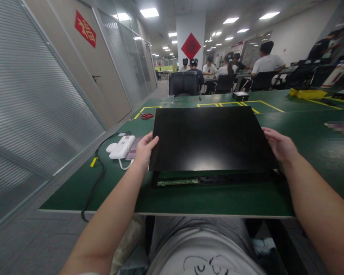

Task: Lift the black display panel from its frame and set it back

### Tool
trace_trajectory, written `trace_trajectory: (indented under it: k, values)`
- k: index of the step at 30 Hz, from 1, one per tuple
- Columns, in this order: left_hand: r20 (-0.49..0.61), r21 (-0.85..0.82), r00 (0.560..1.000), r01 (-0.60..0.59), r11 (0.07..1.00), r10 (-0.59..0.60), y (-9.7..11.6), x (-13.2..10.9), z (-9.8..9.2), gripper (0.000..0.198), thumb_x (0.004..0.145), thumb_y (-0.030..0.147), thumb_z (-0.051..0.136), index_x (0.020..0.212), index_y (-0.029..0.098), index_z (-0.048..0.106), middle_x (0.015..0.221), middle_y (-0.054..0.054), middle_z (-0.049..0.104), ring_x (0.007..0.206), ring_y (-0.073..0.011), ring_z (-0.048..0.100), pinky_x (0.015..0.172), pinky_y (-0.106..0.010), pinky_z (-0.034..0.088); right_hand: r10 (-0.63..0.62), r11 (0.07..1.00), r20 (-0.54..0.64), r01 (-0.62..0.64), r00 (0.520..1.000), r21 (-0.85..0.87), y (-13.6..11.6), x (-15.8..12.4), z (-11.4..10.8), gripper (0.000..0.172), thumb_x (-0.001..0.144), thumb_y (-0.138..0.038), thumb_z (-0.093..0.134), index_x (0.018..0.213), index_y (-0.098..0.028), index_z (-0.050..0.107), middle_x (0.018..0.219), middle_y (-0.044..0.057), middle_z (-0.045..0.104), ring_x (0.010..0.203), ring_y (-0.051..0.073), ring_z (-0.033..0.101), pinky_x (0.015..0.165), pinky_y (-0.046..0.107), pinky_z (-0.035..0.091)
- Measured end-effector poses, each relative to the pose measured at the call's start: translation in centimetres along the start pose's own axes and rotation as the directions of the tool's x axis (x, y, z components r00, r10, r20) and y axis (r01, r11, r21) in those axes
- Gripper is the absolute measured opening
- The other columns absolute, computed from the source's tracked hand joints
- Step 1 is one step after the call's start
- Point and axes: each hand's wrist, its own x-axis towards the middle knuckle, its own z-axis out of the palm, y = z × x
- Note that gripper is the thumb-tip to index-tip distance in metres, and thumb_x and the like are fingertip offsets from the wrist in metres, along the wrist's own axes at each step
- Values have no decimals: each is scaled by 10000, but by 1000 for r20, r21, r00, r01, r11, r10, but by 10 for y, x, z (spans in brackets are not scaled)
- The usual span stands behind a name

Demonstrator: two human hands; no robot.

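Observation:
A large flat black panel lies in front of me on the green table, its near edge raised a little. Beneath that edge a dark frame with a narrow green circuit strip shows. My left hand grips the panel's left edge, thumb on top. My right hand holds the right edge, fingers curled over it.
A white power strip and a phone lie left of the panel, with a black cable running off the table's edge. Red scissors and a clear cup sit farther back. Yellow trays lie far right. Several people sit at tables beyond.

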Motion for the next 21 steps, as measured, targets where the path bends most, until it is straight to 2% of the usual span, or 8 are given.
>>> trace_trajectory:
  k: [2, 4, 6, 10, 14, 17, 19, 21]
  values:
    - [-34, 5, 999, 26, 1000, -26, 1, 0, 1, 489, 649, 384, 940, 1064, 192, 768, 1086, -79, 836, 1151, -313, 758, 1011, -420, 607, 95, 982, 33, -99, 995, 163, -15, -16, 3, 505, 868, -410, 581, 1335, -252, 685, 1236, 114, 781, 1199, 326, 713, 997, 430, 578]
    - [-53, 12, 998, 42, 999, -42, 2, 0, 2, 469, 657, 400, 934, 1036, 191, 753, 1036, -74, 833, 1132, -305, 761, 1007, -417, 605, 288, 931, 106, -304, 952, 202, -28, -30, 4, 531, 911, -455, 524, 1345, -215, 714, 1188, 152, 791, 1127, 371, 738, 958, 486, 586]
    - [-38, 16, 998, 45, 999, -44, 2, -2, 3, 486, 653, 416, 939, 1038, 196, 741, 1007, -66, 829, 1119, -303, 761, 998, -416, 604, 368, 897, 118, -385, 923, 217, -36, -39, 4, 537, 925, -424, 492, 1362, -213, 722, 1166, 154, 799, 1086, 386, 752, 948, 518, 586]
    - [46, -16, 999, 27, 1000, -26, 0, -5, 5, 561, 611, 457, 959, 1059, 204, 733, 988, -53, 825, 1100, -304, 758, 978, -410, 592, 264, 930, 41, -265, 964, 254, -40, -40, -3, 513, 850, -303, 578, 1333, -252, 742, 1156, 125, 809, 1070, 369, 766, 965, 517, 600]
    - [112, 27, 993, -22, 999, 19, -6, -1, 5, 540, 622, 562, 916, 983, 192, 759, 1061, -78, 822, 1157, -314, 722, 988, -397, 556, 221, 908, -103, -166, 970, 385, -37, -29, -10, 439, 664, -188, 661, 1075, -249, 803, 1035, 97, 822, 982, 365, 785, 908, 537, 655]
    - [56, 211, 998, -11, 977, -1, -12, 5, 0, 470, 660, 574, 871, 926, 198, 777, 1059, -82, 815, 1150, -311, 701, 965, -386, 539, 252, 852, -137, -153, 958, 500, -35, -22, -12, 376, 610, -102, 680, 941, -248, 786, 925, 60, 814, 896, 336, 793, 841, 512, 687]
    - [7, 318, 1000, 15, 948, -18, -16, 9, -5, 411, 650, 496, 880, 917, 200, 779, 1040, -82, 805, 1111, -300, 700, 963, -386, 531, 276, 824, -140, -159, 951, 543, -34, -18, -12, 344, 620, -64, 683, 906, -234, 770, 859, 48, 797, 848, 314, 791, 800, 487, 696]
    - [3, 383, 1000, 27, 923, -31, -18, 11, -10, 378, 636, 407, 881, 931, 194, 777, 1034, -83, 790, 1059, -283, 704, 972, -394, 526, 299, 799, -151, -161, 942, 580, -33, -15, -10, 318, 644, -45, 668, 901, -210, 757, 805, 45, 773, 799, 295, 779, 764, 479, 698]
